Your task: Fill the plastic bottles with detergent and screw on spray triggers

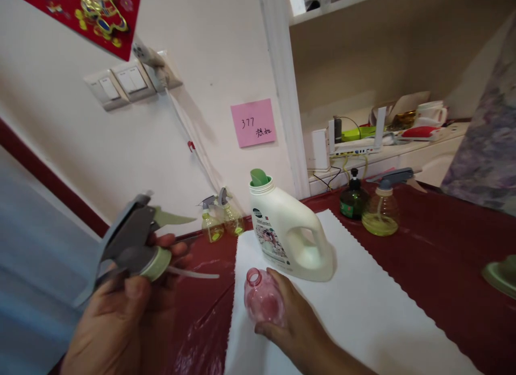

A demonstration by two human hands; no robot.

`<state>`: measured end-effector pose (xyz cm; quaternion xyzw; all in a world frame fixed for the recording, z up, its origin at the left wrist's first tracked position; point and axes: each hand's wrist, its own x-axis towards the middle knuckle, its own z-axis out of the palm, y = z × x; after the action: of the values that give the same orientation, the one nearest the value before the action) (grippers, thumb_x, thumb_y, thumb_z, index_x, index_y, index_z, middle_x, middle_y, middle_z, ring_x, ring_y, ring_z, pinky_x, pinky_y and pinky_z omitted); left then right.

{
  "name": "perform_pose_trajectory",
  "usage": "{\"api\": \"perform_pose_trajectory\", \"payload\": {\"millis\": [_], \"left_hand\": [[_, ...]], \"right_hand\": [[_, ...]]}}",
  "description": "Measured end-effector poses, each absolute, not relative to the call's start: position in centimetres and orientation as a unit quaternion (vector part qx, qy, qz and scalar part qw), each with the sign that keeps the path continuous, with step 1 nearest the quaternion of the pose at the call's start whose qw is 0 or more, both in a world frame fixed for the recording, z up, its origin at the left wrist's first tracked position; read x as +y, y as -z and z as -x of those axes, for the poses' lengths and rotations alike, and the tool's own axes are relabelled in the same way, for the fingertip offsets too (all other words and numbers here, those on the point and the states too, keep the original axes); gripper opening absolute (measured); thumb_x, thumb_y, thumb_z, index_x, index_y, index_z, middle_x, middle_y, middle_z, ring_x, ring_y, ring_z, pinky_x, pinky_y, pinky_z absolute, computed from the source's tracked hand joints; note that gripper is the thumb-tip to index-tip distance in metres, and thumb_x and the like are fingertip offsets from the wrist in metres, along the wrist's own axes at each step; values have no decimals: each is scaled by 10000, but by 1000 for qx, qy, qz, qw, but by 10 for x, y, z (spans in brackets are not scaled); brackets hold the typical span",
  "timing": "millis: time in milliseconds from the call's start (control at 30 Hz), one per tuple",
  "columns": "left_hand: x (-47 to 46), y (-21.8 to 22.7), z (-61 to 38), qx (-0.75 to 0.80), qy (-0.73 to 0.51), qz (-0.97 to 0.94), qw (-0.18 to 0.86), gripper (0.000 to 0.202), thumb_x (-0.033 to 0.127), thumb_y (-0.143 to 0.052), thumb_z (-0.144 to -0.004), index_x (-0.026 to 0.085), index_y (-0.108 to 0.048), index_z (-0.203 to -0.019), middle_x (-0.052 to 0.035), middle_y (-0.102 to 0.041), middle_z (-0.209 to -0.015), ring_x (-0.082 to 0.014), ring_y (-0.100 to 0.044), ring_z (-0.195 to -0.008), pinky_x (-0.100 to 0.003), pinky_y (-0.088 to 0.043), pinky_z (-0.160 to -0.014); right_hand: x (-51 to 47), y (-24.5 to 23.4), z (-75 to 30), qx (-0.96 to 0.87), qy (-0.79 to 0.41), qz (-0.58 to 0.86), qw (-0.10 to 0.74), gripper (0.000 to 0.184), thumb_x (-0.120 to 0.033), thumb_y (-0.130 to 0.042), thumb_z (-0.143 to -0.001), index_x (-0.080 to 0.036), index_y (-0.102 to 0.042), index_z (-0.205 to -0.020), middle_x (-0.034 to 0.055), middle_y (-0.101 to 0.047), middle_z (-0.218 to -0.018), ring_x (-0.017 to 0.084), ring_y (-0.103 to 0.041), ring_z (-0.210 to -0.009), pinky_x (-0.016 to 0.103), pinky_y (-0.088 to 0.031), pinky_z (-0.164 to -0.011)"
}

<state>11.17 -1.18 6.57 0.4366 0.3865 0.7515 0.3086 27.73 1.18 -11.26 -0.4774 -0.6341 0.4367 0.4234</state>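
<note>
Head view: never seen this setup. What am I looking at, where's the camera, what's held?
There is no machine here: a person works with two bare hands. The single picture comes from a camera worn on their head, looking forward and down.

The left hand holds a grey spray trigger head with a green collar and dip tube, raised off the table. The right hand grips a small pink bottle, neck open, over a white sheet that lies on a dark red tablecloth.

Behind it stands a white detergent jug. By the wall are two small spray bottles. Farther right are a dark pump bottle and a clear spray bottle with yellow liquid.
</note>
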Motion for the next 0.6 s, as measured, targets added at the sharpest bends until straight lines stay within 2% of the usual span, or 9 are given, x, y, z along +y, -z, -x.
{"api": "perform_pose_trajectory", "payload": {"millis": [133,200,333,400,467,500,600], "left_hand": [[4,-59,-142,351,-754,-421,362,444,344,-996,-577,200,-770,-931,0,-785,-1019,-165,-757,-849,-222,-658,-826],[10,-52,-149,349,-749,-417,379,419,322,-984,-607,192,-778,-948,-26,-786,-1030,-176,-762,-880,-219,-653,-829],[17,-33,-151,345,-728,-423,414,429,305,-929,-702,219,-777,-1094,-53,-788,-1044,-212,-767,-909,-283,-651,-843],[19,-16,-147,369,-716,-413,425,407,314,-906,-738,247,-774,-1117,-36,-794,-992,-195,-763,-901,-258,-634,-827],[20,5,-140,407,-691,-404,441,388,324,-890,-764,265,-770,-1128,-17,-797,-971,-155,-746,-923,-184,-593,-819],[21,16,-137,424,-670,-407,454,400,336,-879,-777,269,-759,-1153,-16,-797,-1004,-150,-734,-971,-172,-573,-847],[24,44,-129,451,-614,-431,484,445,398,-852,-797,266,-732,-1204,-41,-777,-1146,-185,-699,-1063,-228,-543,-913]], "right_hand": [[12,111,-277,-632,-435,489,415,914,-180,-759,-687,-142,-388,-1521,156,-460,-1571,324,-431,-1443,486,-327,-1217],[13,110,-277,-631,-436,491,414,920,-168,-771,-665,-155,-410,-1511,150,-477,-1561,327,-449,-1431,470,-344,-1210],[16,111,-278,-633,-426,490,422,929,-145,-771,-642,-145,-424,-1504,149,-496,-1547,326,-470,-1418,458,-368,-1193],[17,112,-277,-634,-425,490,421,947,-140,-771,-631,-134,-416,-1508,152,-496,-1546,317,-472,-1416,453,-370,-1190],[17,111,-277,-632,-433,497,408,966,-147,-778,-622,-125,-408,-1514,162,-485,-1555,309,-466,-1421,443,-367,-1191],[17,110,-278,-632,-437,499,401,972,-151,-782,-622,-119,-403,-1516,167,-480,-1558,304,-461,-1424,436,-364,-1191],[17,105,-279,-641,-436,494,394,981,-149,-793,-619,-106,-399,-1516,177,-487,-1548,297,-462,-1421,426,-360,-1192]]}}
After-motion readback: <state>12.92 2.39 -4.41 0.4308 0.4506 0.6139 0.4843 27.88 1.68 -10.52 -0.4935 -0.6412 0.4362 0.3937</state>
